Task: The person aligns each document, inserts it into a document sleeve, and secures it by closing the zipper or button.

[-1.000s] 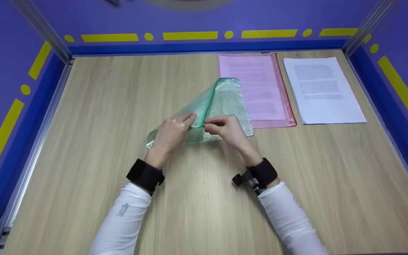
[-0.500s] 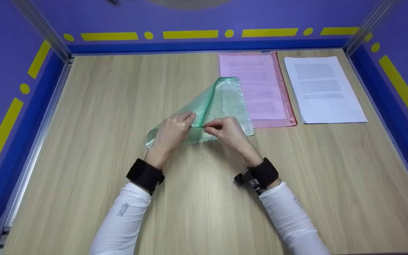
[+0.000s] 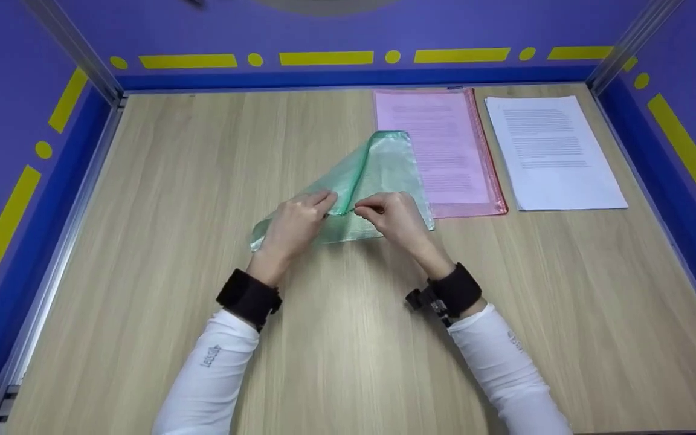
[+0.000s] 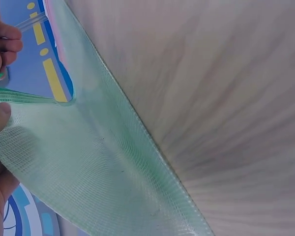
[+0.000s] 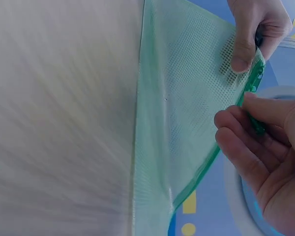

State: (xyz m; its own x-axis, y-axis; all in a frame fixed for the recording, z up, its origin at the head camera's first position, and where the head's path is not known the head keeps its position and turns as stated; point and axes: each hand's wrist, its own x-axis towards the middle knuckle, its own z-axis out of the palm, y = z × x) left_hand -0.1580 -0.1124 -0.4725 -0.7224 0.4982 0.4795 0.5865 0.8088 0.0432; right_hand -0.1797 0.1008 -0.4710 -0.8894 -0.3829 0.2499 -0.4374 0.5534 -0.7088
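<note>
Green mesh pouch [image 3: 393, 169]: one, translucent, near the middle of the table; folded over on itself, its held edge raised; in the head view it overlaps the lower left of the pink pouch.
Green edge band [image 5: 199, 182]: darker strip along the pouch's border, running up to both hands.
Small green tab [image 5: 258, 127]: at the band, mostly hidden by the right fingers.
Left hand [image 3: 299, 220]: grips the pouch near the end of the band, mesh caught between thumb and fingers.
Right hand [image 3: 397, 220]: just beside the left; thumb and forefinger pinch the tab, remaining fingers curled.
Pink pouch [image 3: 466, 210]: one, flat on the table, beyond the right hand; red strip [image 3: 487, 151] down its right side; printed sheet [image 3: 426, 145] seen through it.
Paper stack [image 3: 556, 154]: white, top page printed, lying just right of the pink pouch; number of sheets cannot be told.
Wristbands: two, black, left [image 3: 248, 298] and right [image 3: 458, 290].
Sleeves: two, white, left [image 3: 206, 374] and right [image 3: 508, 368], each with small lettering.
Table [image 3: 336, 362]: pale wood grain.
Back wall [image 3: 324, 30]: purple-blue, yellow bars and dots.
</note>
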